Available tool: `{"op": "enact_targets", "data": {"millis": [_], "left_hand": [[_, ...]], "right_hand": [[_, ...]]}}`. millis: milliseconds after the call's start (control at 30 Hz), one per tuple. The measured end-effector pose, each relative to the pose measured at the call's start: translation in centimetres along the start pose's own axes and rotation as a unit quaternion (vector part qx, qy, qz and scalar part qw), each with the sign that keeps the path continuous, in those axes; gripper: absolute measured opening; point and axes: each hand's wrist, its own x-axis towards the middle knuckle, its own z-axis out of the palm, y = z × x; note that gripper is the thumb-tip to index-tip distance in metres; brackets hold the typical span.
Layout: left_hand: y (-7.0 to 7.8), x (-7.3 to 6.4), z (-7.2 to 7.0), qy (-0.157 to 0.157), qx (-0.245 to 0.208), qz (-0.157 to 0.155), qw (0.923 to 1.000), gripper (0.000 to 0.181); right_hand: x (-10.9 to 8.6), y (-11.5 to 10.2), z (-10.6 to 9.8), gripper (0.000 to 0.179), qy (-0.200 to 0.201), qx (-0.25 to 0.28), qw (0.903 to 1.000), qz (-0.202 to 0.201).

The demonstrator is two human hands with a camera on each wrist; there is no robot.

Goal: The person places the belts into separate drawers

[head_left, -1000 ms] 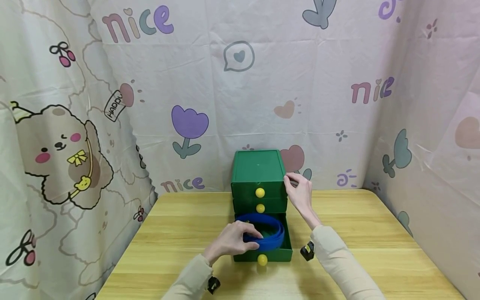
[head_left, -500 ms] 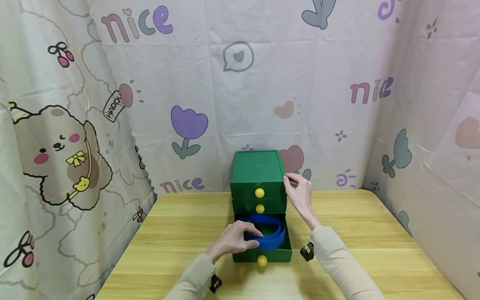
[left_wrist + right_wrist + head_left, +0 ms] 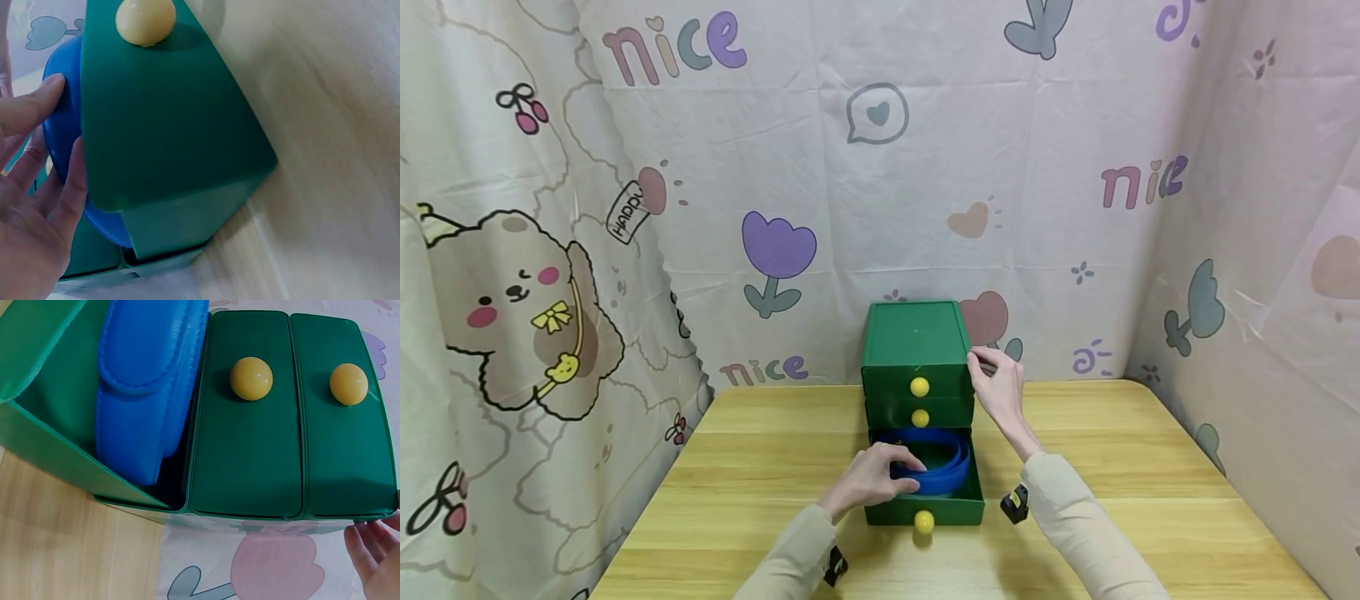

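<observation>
A coiled blue belt (image 3: 943,478) with stitched edges sits in the pulled-out bottom drawer (image 3: 958,511) of a small green drawer cabinet (image 3: 917,333). My left hand (image 3: 874,477) pinches the near left part of the coil, thumb outside and fingers inside. In the left wrist view, the belt (image 3: 62,115) shows between thumb and fingers behind the drawer front (image 3: 162,119). At the cabinet's upper right front corner, my right hand (image 3: 1000,385) holds the edge between thumb and fingers. Part of that hand (image 3: 381,556) is cut off in the right wrist view.
Two upper drawers with yellow knobs (image 3: 920,387) are closed. The cabinet stands near the back of a wooden table (image 3: 775,467). Behind it hangs a patterned curtain (image 3: 880,200), and curtains also flank both sides.
The belt coil has sunk slightly into the drawer, and my left hand has shifted a little to the right with it. My right hand stays at the cabinet corner.
</observation>
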Motion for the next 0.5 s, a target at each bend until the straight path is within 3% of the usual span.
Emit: {"op": "enact_targets", "data": {"millis": [500], "left_hand": [[-0.59,0.38,0.58,-0.017,0.041,-0.022,0.9988,0.014]], "right_hand": [[-0.04,0.04,-0.05,0.020,0.000,0.014,0.9999,0.001]]}}
